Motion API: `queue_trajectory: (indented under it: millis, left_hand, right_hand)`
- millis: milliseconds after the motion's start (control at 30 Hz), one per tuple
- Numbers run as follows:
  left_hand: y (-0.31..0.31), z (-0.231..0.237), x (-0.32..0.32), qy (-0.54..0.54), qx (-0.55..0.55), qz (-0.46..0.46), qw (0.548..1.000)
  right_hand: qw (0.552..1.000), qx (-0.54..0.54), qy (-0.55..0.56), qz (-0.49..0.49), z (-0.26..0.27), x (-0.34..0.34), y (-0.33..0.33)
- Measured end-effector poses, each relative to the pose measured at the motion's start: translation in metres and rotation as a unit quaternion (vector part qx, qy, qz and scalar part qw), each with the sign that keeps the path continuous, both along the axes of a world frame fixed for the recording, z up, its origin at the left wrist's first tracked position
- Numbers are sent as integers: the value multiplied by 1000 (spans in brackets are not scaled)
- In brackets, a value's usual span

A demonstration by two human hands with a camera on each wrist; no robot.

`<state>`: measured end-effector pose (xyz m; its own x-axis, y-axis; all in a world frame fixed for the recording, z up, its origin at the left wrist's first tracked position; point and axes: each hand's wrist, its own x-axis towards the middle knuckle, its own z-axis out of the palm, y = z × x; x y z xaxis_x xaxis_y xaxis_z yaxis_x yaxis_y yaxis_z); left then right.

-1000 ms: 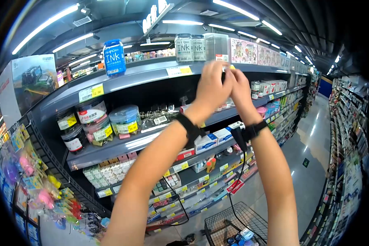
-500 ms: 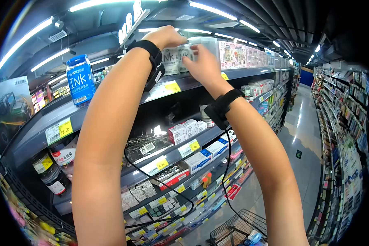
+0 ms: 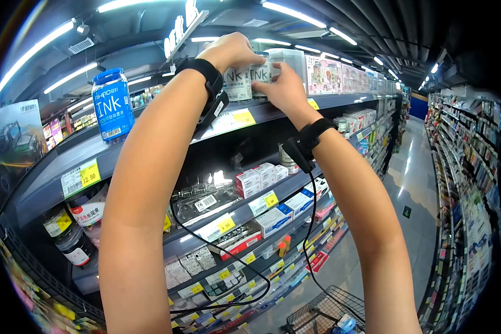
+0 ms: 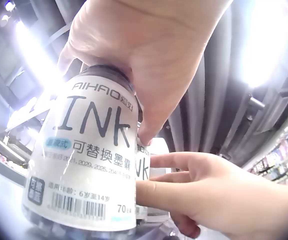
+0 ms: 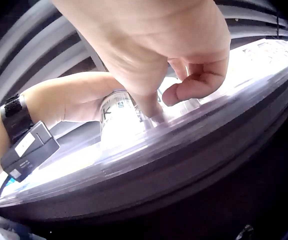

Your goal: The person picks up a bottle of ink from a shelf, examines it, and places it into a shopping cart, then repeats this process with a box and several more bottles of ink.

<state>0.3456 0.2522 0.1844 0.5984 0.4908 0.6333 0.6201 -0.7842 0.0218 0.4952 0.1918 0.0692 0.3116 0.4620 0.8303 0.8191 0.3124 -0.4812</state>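
Note:
Two clear jars of ink cartridges with white INK labels stand side by side on the top shelf. From above, my left hand grips the left jar around its dark lid, its thumb reaching toward the second jar. My right hand holds the second jar from the right, thumb on the front and fingers at the side. Much of that second jar is hidden behind the first jar and the fingers in the left wrist view. Farther left stands a blue INK jar.
Right of the jars are a clear plastic box and pink patterned boxes. Price tags line the shelf edge. Lower shelves hold small boxes and tubs. A wire cart stands below, and black cables hang from both wrist cameras.
My hands were together before the clear box, then parted. The left moved left onto the first jar's lid; the right came to the second jar. The head view has shifted.

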Motion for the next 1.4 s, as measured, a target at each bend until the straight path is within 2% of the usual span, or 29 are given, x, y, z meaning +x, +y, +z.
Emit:
queue_trajectory:
  millis: [33, 133, 300, 400, 433, 467, 533, 567, 667, 700, 800, 867, 933, 1000, 1067, 1200, 1233, 1400]
  left_hand:
    - [-13, -4, -1, -3, 19, 27, 999]
    - [-21, -10, 0, -51, 55, -16, 997]
    - [-37, -5, 7, -141, 202, -110, 963]
    - [-69, -7, 14, -155, 238, -149, 947]
    - [-99, -11, 9, -191, 270, -239, 913]
    - [-114, -18, 8, -195, 271, -277, 901]
    - [-134, -26, 12, -204, 273, -351, 872]
    - [-124, -32, 22, -191, 269, -255, 909]
    - [-136, -54, 19, -182, 226, -361, 887]
    - [-147, -60, 2, -154, 177, -310, 921]
    - [-95, -63, -20, -208, 356, -81, 908]
    - [-77, -71, -34, -192, 286, 83, 935]
    - [-59, -63, -36, -172, 100, 110, 974]
    - [-44, -59, -30, -176, -33, 88, 980]
    - [-35, -61, -26, -207, -108, 23, 972]
    - [-29, -63, -17, -192, -42, 17, 980]
    - [-28, -64, -13, -194, -14, 48, 980]
    - [-37, -71, -7, -212, -21, 62, 975]
  right_hand:
    - [1000, 15, 6, 0, -1, -1, -2]
    - [997, 72, 29, 8, -6, -3, -5]
    - [967, 220, 102, 81, -3, -2, -9]
    - [960, 263, 77, 61, 1, 4, -30]
    - [957, 282, 47, 50, 1, 10, -39]
    - [953, 301, 18, 38, 1, 15, -48]
    - [952, 292, 32, 82, -4, 16, -75]
    - [952, 303, -3, 36, -9, 28, -78]
    - [938, 290, 67, 175, -34, 30, -110]
    - [937, 288, 81, 179, -44, 34, -118]
    - [942, 229, 123, 213, -78, 48, -150]
    - [937, 203, 153, 238, -102, 50, -168]
    - [939, 166, 165, 253, -122, 53, -184]
    - [943, 154, 156, 251, -145, 59, -189]
    - [946, 130, 161, 251, -157, 59, -199]
    - [939, 123, 189, 261, -174, 57, -206]
    - [938, 122, 192, 263, -175, 56, -208]
    - [934, 120, 196, 273, -178, 55, -215]
